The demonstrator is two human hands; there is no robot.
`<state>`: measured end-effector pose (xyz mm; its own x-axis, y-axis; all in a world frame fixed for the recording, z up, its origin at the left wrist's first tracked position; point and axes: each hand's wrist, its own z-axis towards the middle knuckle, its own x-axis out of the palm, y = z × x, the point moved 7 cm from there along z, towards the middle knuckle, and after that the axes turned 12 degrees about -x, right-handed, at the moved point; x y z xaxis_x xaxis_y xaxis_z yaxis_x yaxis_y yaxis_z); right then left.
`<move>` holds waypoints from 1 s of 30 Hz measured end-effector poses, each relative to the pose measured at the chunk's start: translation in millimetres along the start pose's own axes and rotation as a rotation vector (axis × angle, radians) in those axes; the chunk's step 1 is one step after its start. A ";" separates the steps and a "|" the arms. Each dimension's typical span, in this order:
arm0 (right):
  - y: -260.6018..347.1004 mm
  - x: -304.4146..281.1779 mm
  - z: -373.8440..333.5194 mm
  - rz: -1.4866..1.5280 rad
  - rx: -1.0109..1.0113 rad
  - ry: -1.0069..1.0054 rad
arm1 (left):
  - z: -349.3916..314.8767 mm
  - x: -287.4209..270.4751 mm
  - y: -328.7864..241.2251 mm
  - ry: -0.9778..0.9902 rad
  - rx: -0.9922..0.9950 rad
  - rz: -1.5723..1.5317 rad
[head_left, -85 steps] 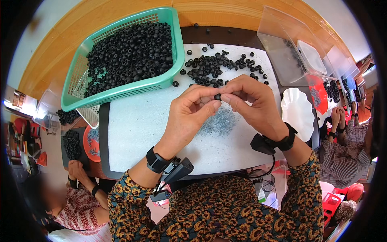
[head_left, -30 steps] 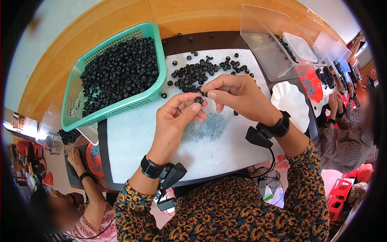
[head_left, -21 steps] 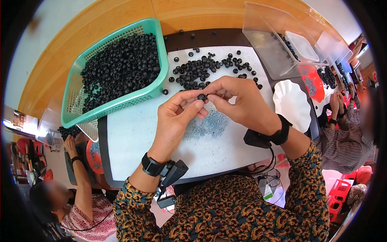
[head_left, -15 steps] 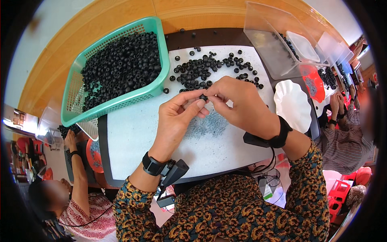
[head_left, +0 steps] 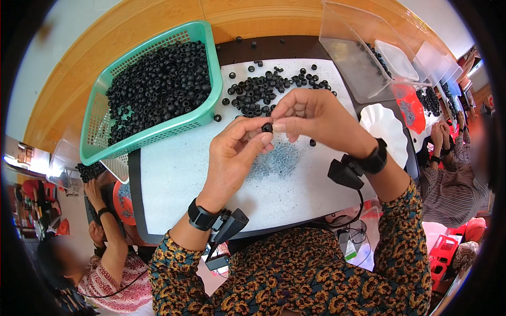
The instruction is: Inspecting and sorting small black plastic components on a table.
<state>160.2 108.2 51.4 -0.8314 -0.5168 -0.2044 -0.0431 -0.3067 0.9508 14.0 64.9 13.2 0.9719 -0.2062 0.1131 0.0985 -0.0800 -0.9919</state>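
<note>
Over the white mat [head_left: 179, 184], my left hand [head_left: 232, 150] pinches a round black bead [head_left: 267, 127] between thumb and fingertips, its hole showing. Right beside the bead, my right hand [head_left: 321, 118] has thumb and fingers pressed together; whatever they hold, if anything, is too small to make out. Beyond my hands lies a loose spread of black beads [head_left: 255, 89]. Under them is a patch of tiny clear-bluish pieces [head_left: 276, 160] scattered on the mat. A single black bead [head_left: 312, 142] rests just below my right hand. Both wrists wear black straps with small devices.
A green basket [head_left: 153, 142] full of black beads stands at the left. At the right are a white scalloped dish [head_left: 377, 124] and a clear plastic bin [head_left: 353, 79]. Co-workers sit at both sides, with red trays [head_left: 124, 203] and beads near them.
My right hand has turned and lifted its wrist, its fingers now to the right of the bead. My left hand stays nearly in place. The left co-worker's second hand has come into view.
</note>
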 end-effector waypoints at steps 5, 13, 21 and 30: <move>-22.5 8.3 -9.1 0.286 0.310 0.142 | -5.8 -1.8 -21.1 -0.071 0.317 0.335; -27.9 31.1 -23.0 0.649 0.306 0.206 | -9.7 5.7 -28.4 -0.003 0.325 0.299; -22.8 31.4 -21.3 0.580 0.289 0.105 | -6.2 5.6 -24.0 -0.039 0.321 0.307; 3.1 -97.0 7.2 0.804 -0.137 -0.291 | -2.1 1.9 -11.4 -0.057 0.228 0.156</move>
<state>236.7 163.2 75.8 -0.6904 -0.3984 0.6038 0.6705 -0.0391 0.7409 14.3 63.3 24.9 0.9889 -0.1433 -0.0385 -0.0135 0.1714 -0.9851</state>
